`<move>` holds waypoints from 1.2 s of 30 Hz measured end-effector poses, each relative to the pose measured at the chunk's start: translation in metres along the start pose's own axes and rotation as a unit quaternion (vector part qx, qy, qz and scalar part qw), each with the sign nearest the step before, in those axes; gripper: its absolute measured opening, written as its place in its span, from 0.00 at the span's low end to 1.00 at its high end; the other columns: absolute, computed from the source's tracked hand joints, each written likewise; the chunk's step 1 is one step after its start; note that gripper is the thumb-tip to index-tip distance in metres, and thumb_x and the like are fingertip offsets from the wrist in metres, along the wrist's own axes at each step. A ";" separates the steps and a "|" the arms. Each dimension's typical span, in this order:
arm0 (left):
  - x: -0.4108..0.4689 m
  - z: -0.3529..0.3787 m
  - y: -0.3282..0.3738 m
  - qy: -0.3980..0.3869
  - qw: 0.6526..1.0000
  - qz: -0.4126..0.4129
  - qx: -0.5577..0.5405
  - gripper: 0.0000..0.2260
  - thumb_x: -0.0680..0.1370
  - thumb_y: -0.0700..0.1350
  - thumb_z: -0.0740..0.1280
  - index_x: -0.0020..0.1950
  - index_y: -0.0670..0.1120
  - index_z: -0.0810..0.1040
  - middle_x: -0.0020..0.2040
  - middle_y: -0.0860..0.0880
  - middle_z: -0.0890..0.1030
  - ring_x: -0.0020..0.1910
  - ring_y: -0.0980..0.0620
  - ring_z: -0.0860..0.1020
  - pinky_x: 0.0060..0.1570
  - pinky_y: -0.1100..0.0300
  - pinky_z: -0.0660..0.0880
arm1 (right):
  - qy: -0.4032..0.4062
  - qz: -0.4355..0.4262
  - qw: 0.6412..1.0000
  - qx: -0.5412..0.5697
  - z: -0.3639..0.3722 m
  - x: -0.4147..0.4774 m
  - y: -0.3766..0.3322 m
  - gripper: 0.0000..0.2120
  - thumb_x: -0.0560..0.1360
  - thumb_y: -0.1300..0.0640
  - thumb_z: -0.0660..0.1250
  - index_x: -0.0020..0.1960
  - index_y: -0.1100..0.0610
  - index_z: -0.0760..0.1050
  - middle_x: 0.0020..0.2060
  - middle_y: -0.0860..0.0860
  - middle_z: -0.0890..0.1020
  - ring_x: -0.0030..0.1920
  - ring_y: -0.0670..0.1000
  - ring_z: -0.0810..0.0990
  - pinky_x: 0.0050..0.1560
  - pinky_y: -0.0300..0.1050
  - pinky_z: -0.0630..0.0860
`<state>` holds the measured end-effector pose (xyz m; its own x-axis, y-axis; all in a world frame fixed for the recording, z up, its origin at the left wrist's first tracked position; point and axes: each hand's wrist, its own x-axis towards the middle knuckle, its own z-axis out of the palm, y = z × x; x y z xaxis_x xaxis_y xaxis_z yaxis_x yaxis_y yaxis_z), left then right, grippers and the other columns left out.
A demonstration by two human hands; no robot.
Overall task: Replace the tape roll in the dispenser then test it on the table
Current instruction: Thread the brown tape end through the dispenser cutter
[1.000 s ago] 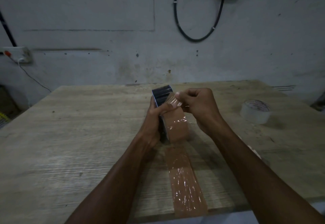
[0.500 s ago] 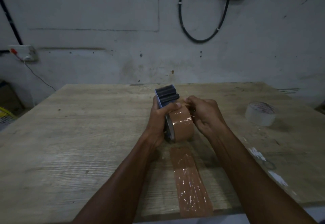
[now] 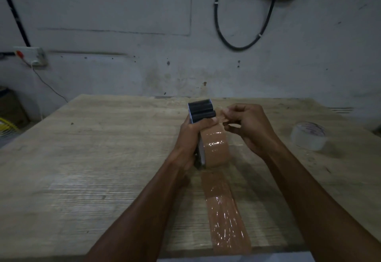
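Note:
A dark tape dispenser (image 3: pixel 201 110) stands upright on the wooden table (image 3: pixel 103 158), with a brown tape roll (image 3: pixel 215 146) mounted in it. My left hand (image 3: pixel 190 138) grips the dispenser's side, thumb laid across the top of the roll. My right hand (image 3: pixel 249 129) pinches the loose end of the brown tape (image 3: pixel 221 115) just right of the dispenser's roller. A strip of brown tape (image 3: pixel 225 214) lies stuck on the table, running from under the dispenser to the near edge.
A clear, nearly used-up tape roll (image 3: pixel 309 136) lies on the table at the right. A black cable (image 3: pixel 237 45) hangs on the wall behind. A wall socket (image 3: pixel 31 55) with a wire is at the left.
My right hand has let the lifted tape flap down onto the roll and now pinches its end near the roller. The camera has tilted slightly; the dispenser stays in place.

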<state>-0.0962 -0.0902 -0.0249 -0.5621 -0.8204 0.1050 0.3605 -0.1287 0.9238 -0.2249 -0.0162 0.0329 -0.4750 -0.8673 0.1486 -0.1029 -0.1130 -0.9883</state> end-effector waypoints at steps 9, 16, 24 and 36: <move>0.002 -0.001 -0.002 0.011 1.000 -0.003 0.022 0.21 0.74 0.44 0.73 0.66 0.43 0.77 0.45 0.46 0.84 0.38 0.51 0.83 0.40 0.54 0.78 | -0.027 -0.061 0.986 -0.155 -0.003 0.005 -0.011 0.06 0.75 0.60 0.71 0.43 0.62 0.82 0.39 0.57 0.84 0.38 0.50 0.82 0.40 0.42 0.80; 0.002 0.000 -0.002 0.006 1.000 0.011 0.026 0.22 0.73 0.44 0.73 0.66 0.45 0.76 0.45 0.48 0.83 0.40 0.51 0.83 0.42 0.52 0.79 | -0.034 -0.082 0.971 -0.222 -0.006 0.006 -0.013 0.03 0.76 0.61 0.70 0.44 0.59 0.81 0.38 0.53 0.84 0.39 0.49 0.83 0.40 0.41 0.79; 0.002 -0.001 -0.001 0.009 0.999 0.012 0.036 0.29 0.68 0.48 0.74 0.68 0.48 0.73 0.50 0.45 0.83 0.43 0.48 0.83 0.46 0.50 0.80 | 0.020 -0.173 0.947 -0.270 -0.005 0.001 -0.005 0.03 0.76 0.58 0.71 0.45 0.58 0.82 0.37 0.50 0.85 0.37 0.46 0.84 0.40 0.41 0.82; 0.002 -0.002 -0.001 0.007 1.000 0.011 0.027 0.30 0.68 0.47 0.74 0.69 0.47 0.72 0.50 0.46 0.82 0.42 0.51 0.83 0.43 0.53 0.80 | 0.045 -0.307 0.890 -0.333 0.000 0.000 -0.003 0.02 0.76 0.60 0.70 0.47 0.56 0.82 0.40 0.49 0.84 0.39 0.41 0.80 0.42 0.35 0.79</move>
<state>-0.0964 -0.0927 -0.0261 -0.5432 -0.8309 0.1211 0.3321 -0.0801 0.9398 -0.2243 -0.0156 0.0359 -0.2151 -0.6950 0.6860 -0.8487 -0.2145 -0.4835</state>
